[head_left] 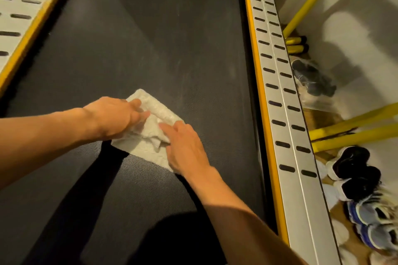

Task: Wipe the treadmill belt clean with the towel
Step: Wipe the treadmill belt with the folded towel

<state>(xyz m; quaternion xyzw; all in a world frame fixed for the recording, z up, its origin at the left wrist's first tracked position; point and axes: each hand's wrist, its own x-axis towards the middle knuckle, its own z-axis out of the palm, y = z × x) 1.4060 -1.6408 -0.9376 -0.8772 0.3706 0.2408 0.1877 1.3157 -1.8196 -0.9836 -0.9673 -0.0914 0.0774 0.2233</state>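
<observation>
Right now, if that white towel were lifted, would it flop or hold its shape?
Likely floppy: the towel lies in soft rumpled folds. Probably light, being a small cloth. Pushed, it should slide, not roll, lying flat on the belt.

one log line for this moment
left hand: rests on towel | right hand: rests on towel | towel: crumpled, on treadmill belt | shoes: floor beyond right rail

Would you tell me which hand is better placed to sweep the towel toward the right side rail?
Probably the right hand: it rests flat on the towel nearest the right side rail; the left hand presses the far side.
</observation>
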